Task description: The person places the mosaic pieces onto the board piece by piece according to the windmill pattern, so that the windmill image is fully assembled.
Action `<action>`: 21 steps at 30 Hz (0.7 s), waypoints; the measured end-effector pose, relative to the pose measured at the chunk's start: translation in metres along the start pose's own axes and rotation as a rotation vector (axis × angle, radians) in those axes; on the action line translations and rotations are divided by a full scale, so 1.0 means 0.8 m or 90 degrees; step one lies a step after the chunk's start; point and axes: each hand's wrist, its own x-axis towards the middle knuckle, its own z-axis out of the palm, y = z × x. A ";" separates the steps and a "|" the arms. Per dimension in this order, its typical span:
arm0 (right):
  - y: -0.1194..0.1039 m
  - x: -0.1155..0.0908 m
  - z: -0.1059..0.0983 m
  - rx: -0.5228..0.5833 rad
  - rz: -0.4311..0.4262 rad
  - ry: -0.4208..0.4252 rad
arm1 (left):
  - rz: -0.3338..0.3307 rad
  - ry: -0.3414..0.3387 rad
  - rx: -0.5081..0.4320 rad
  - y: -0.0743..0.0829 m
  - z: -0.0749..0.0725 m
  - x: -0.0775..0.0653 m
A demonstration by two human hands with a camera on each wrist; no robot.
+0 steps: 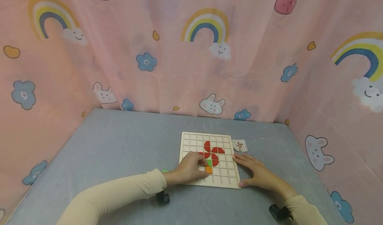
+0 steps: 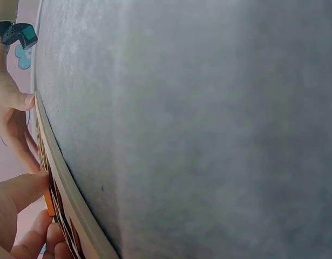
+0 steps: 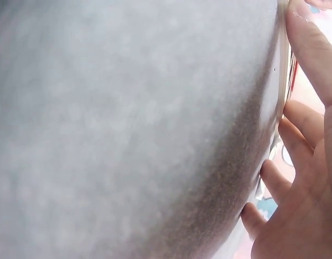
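Observation:
A square wooden grid board [image 1: 227, 172] lies on the table. Several red rounded pieces [image 1: 217, 150] form a pinwheel on it, with a green tile [image 1: 209, 163] below them. My left hand [image 1: 189, 167] reaches over the board's left part. Its thumb and fingers pinch an orange square tile [image 1: 208, 170] just below the green one; the left wrist view shows the orange tile [image 2: 49, 204] edge-on between them. My right hand [image 1: 258, 173] rests along the board's right edge, fingers extended, thumb at the near corner. The left hand hides part of the grid.
A small pattern card [image 1: 240, 145] with a pinwheel picture lies beside the board's upper right edge. A bit of green [image 1: 165, 171] shows behind the left wrist. The grey table [image 1: 125, 141] meets a pink patterned curtain [image 1: 167, 88] at the back and sides.

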 end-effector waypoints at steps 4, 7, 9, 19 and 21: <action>0.001 0.000 0.000 0.001 0.003 0.001 | 0.002 0.000 -0.004 0.001 -0.001 0.000; 0.002 0.000 0.000 0.003 0.003 0.002 | 0.011 0.003 -0.010 0.001 -0.001 0.001; 0.002 0.000 0.001 0.001 0.004 0.001 | 0.015 0.003 -0.013 0.000 -0.001 0.001; 0.001 0.000 0.001 0.007 0.008 0.008 | 0.020 0.005 -0.019 0.000 -0.001 0.000; 0.001 0.000 0.001 0.007 0.007 0.008 | 0.020 0.003 -0.020 0.000 -0.001 0.000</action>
